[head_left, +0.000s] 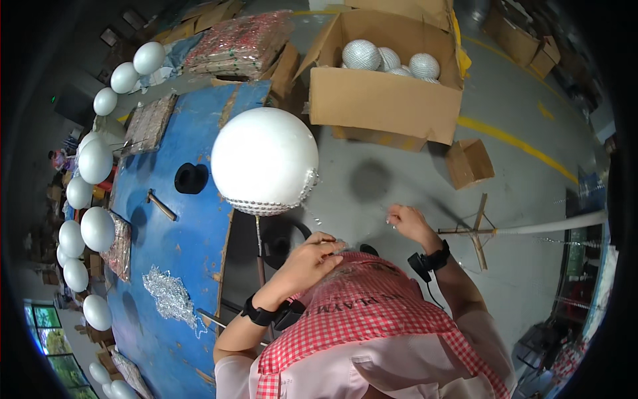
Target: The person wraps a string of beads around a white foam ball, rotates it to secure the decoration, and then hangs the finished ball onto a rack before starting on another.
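Note:
A large white ball (266,156) stands on a thin rod (259,239) beside the blue table. Rows of silver beads (259,206) circle its underside, and a loose bead strand (314,214) trails from its right side toward my hands. My left hand (311,263) is in front of the apron, its fingers closed on a shiny, silvery bit of bead strand. Farther right, my right hand (407,223) is raised with fingers pinched together. Small glints show at its fingertips, but what it holds is too small to make out.
On the blue table (183,229) lie a heap of silver bead strands (167,296), a hammer (161,205) and a black hat-shaped object (191,178). White balls (95,161) line the left. A cardboard box (385,96) holds silver-covered balls; a smaller box (469,163) sits nearby.

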